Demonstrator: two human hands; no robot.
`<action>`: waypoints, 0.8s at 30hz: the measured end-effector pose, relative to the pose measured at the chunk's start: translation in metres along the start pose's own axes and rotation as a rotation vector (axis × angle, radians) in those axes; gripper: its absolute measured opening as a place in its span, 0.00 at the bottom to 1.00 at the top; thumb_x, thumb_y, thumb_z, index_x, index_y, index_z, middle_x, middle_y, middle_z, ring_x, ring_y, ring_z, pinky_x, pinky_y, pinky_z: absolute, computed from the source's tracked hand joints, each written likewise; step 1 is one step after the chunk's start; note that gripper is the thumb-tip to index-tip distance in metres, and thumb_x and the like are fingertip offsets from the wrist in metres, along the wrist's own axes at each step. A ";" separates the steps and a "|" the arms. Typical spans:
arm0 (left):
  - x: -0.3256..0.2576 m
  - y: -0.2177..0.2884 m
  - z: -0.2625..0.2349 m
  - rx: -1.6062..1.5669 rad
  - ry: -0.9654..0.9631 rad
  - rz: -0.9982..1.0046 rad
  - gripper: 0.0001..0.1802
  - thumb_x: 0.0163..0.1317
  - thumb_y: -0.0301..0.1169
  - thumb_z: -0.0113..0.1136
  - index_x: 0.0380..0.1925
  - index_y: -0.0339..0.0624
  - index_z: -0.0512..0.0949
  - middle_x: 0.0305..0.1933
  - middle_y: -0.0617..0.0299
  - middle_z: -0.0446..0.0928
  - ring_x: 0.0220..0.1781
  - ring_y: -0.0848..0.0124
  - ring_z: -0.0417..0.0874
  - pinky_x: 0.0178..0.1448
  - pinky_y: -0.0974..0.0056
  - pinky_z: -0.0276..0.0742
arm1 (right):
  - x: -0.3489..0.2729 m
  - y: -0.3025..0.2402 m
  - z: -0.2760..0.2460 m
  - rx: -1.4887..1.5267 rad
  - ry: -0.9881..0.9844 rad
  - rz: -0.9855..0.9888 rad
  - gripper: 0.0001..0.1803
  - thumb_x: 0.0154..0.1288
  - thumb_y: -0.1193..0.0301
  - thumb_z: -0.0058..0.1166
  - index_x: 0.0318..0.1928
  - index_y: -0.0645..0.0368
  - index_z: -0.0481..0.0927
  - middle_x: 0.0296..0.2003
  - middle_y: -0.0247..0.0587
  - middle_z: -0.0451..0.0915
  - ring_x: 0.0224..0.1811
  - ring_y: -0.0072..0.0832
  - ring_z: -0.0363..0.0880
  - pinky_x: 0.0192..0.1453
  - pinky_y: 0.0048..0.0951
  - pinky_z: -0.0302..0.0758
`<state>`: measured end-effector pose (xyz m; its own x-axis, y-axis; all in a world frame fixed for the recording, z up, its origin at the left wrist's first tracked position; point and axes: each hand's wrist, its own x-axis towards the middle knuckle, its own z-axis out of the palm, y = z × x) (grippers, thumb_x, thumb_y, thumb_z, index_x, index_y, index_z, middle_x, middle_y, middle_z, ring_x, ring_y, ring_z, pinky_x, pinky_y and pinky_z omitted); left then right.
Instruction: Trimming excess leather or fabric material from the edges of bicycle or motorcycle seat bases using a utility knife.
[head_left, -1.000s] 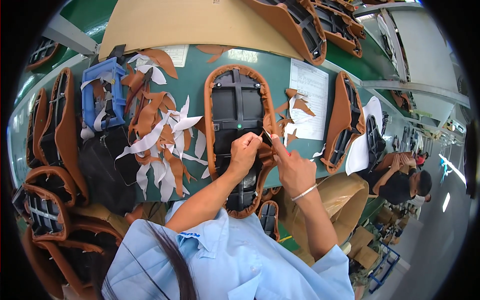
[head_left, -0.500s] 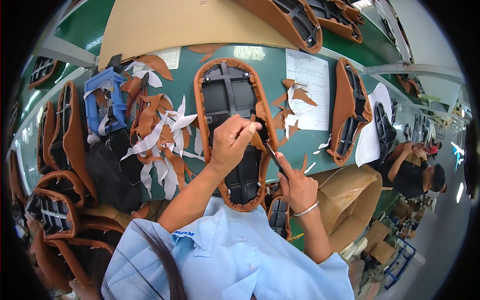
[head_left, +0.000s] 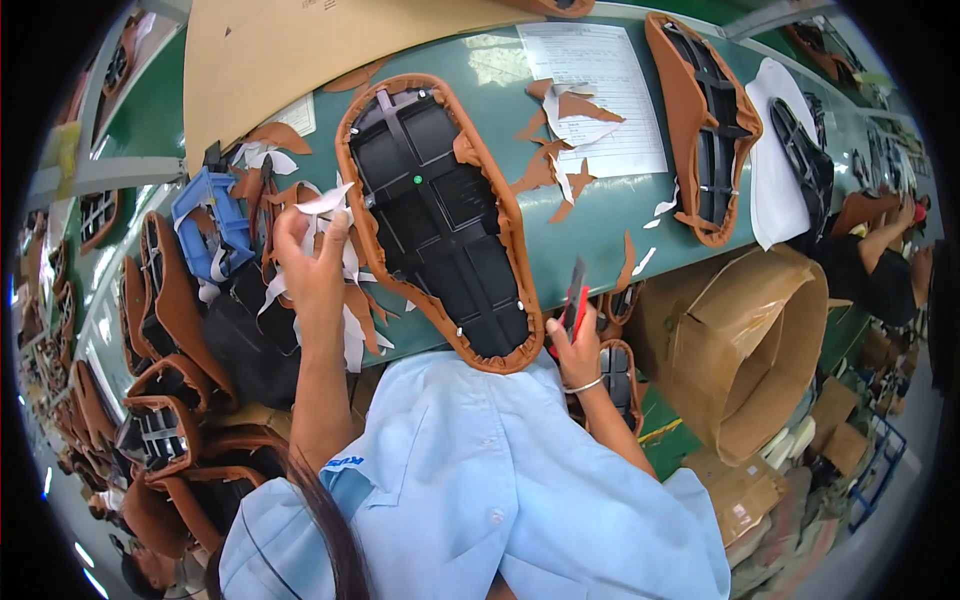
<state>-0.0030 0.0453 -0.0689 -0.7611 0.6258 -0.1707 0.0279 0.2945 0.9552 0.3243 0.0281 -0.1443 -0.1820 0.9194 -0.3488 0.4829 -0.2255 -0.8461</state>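
Pinching a white-backed brown leather scrap point(head_left: 325, 200) in my left hand point(head_left: 310, 265), I lift it over the offcut pile point(head_left: 330, 300). My right hand's point(head_left: 578, 345) grip is clenched around a red-handled cutter point(head_left: 575, 300). The black plastic seat base edged in brown leather point(head_left: 440, 215) lies underside up on the green bench point(head_left: 600, 215) between my hands.

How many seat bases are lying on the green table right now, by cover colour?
Brown-covered seat bases: 2, one by the hands, one farther right
White-covered seat base: 1
Total: 3
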 end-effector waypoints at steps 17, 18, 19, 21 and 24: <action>-0.132 -0.018 0.038 0.011 -0.779 -0.853 0.16 0.66 0.41 0.52 0.31 0.40 0.79 0.29 0.59 0.78 0.31 0.67 0.78 0.37 0.63 0.74 | 0.057 -0.007 -0.013 -0.230 0.127 -0.396 0.19 0.53 0.78 0.58 0.46 0.63 0.70 0.38 0.50 0.77 0.37 0.44 0.75 0.41 0.36 0.73; -0.129 -0.010 0.058 0.170 -0.814 -0.375 0.13 0.64 0.37 0.53 0.32 0.39 0.79 0.29 0.57 0.77 0.31 0.65 0.77 0.36 0.62 0.73 | 0.058 -0.010 -0.014 -0.307 0.087 -0.556 0.19 0.53 0.78 0.58 0.47 0.62 0.70 0.38 0.50 0.76 0.37 0.45 0.75 0.40 0.35 0.73; -0.126 -0.006 0.075 0.317 -0.815 0.106 0.10 0.63 0.33 0.54 0.33 0.38 0.79 0.29 0.56 0.76 0.31 0.63 0.76 0.35 0.62 0.71 | 0.058 -0.012 -0.013 -0.396 0.069 -0.604 0.20 0.51 0.80 0.57 0.46 0.63 0.70 0.37 0.51 0.76 0.37 0.48 0.74 0.40 0.37 0.73; -0.125 -0.027 0.107 0.409 -0.736 0.330 0.08 0.59 0.30 0.55 0.33 0.38 0.80 0.29 0.56 0.75 0.33 0.62 0.75 0.36 0.61 0.70 | 0.058 -0.012 -0.013 -0.414 0.082 -0.597 0.19 0.52 0.79 0.57 0.46 0.64 0.70 0.37 0.51 0.76 0.37 0.47 0.74 0.40 0.36 0.73; -0.128 -0.051 0.136 0.699 -0.643 0.630 0.08 0.53 0.27 0.59 0.34 0.41 0.81 0.31 0.59 0.72 0.37 0.60 0.70 0.40 0.58 0.65 | 0.054 -0.007 -0.009 -0.261 0.140 -0.387 0.17 0.55 0.79 0.56 0.46 0.64 0.70 0.36 0.50 0.77 0.36 0.45 0.76 0.41 0.36 0.73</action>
<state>0.1811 0.0479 -0.1282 -0.0165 0.9998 0.0075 0.7956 0.0086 0.6057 0.3194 0.0821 -0.1537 -0.2820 0.9584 0.0439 0.6043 0.2129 -0.7678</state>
